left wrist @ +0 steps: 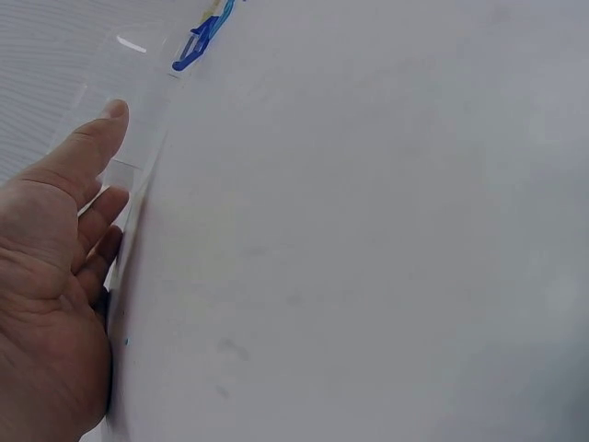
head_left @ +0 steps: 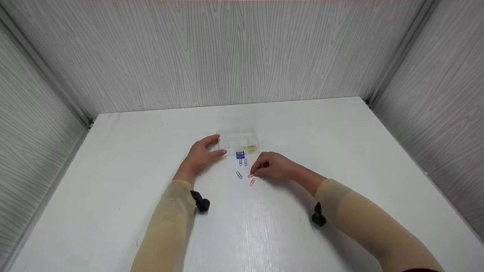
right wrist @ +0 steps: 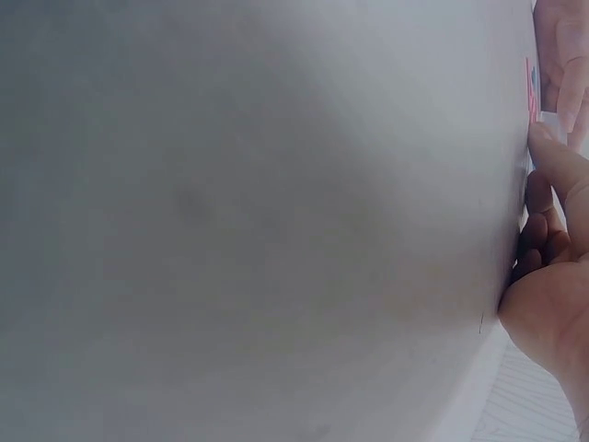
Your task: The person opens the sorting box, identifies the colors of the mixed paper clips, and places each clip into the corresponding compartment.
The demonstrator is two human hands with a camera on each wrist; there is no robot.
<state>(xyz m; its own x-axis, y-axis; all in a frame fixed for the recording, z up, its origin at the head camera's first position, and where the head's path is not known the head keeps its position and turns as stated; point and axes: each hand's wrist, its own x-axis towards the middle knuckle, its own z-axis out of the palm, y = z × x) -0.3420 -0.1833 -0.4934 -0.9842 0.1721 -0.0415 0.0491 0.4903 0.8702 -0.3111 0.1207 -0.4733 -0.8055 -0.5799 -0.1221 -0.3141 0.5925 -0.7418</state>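
Note:
A clear plastic compartment box [head_left: 229,144] lies on the table, with yellow paper clips [head_left: 249,148] in its right front part. My left hand [head_left: 203,155] holds the box's left end between thumb and fingers; in the left wrist view, the thumb [left wrist: 97,143] lies along the clear plastic. My right hand [head_left: 274,166] pinches a pink paper clip [head_left: 250,175] at the table surface. Just below it lies another pink paper clip [head_left: 252,182]. To its left is a blue paper clip [head_left: 239,175]. A dark blue-purple piece [head_left: 240,155] sits at the box's front edge, its kind unclear.
Two small bluish paper clips [head_left: 245,162] lie side by side in front of the box. The box's transparent lid [head_left: 237,119] appears raised or laid back behind it. White table [head_left: 151,132] surrounds everything, with grey wood-grain panels [head_left: 227,53] at the back and sides.

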